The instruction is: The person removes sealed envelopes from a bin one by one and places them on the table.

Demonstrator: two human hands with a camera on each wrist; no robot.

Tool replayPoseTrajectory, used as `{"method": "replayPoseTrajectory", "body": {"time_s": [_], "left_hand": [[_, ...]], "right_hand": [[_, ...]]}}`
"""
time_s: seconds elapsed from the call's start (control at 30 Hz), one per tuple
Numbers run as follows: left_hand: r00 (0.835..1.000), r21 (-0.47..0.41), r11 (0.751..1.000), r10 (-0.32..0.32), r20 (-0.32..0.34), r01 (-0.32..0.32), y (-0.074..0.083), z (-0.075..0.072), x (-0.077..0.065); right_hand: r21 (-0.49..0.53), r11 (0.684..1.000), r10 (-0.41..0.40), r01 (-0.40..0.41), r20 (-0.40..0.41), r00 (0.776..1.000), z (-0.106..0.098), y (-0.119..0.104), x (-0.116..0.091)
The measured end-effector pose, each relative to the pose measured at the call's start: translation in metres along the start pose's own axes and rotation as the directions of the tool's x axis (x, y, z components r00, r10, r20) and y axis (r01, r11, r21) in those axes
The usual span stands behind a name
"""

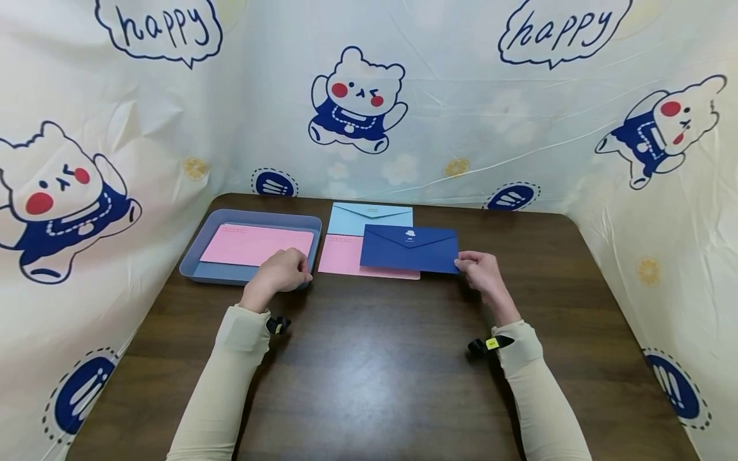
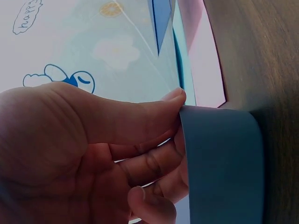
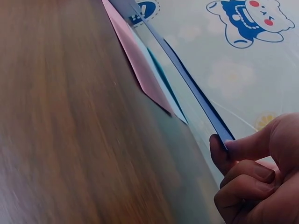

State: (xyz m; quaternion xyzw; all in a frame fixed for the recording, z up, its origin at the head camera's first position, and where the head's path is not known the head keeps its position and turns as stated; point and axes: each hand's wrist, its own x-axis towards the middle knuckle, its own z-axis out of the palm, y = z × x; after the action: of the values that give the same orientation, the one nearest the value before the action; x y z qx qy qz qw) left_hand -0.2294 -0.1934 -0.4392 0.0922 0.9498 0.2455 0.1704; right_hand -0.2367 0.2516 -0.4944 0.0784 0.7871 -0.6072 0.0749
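Observation:
My left hand [image 1: 282, 270] grips the right front part of a blue-grey tray [image 1: 219, 274]; in the left wrist view the thumb lies at the rim, with fingers curled behind the tray wall [image 2: 224, 163]. A pink envelope or card [image 1: 250, 244] lies inside the tray. With thumb and index finger, my right hand [image 1: 481, 272] pinches the right edge of a dark blue envelope [image 1: 412, 253]. The right wrist view shows this envelope [image 3: 196, 95] raised off the table. Under it, partly covered, are a second pink piece [image 1: 339, 257] and a light blue envelope [image 1: 347, 223].
The dark brown wooden table [image 1: 369, 358] is bounded at the back and sides by a pale printed cloth [image 1: 450, 115] with cartoon bears. The tray stands at the table's back left, left of the pink and light blue pieces.

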Motion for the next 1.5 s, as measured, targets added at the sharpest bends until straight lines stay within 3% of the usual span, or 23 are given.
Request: {"method": "replayPoseTrajectory", "body": {"time_s": [0.7, 1.5], "left_hand": [[1.000, -0.009, 1.000, -0.018, -0.006, 0.018, 0.000, -0.001, -0.001], [1.000, 0.000, 1.000, -0.025, -0.016, 0.025, 0.002, 0.000, -0.001]], "right_hand": [[-0.134, 0.989, 0.060, -0.062, -0.018, 0.998, -0.054, 0.002, 0.009], [-0.106, 0.988, 0.117, -0.115, 0.005, 0.993, -0.102, 0.021, 0.010]]}}
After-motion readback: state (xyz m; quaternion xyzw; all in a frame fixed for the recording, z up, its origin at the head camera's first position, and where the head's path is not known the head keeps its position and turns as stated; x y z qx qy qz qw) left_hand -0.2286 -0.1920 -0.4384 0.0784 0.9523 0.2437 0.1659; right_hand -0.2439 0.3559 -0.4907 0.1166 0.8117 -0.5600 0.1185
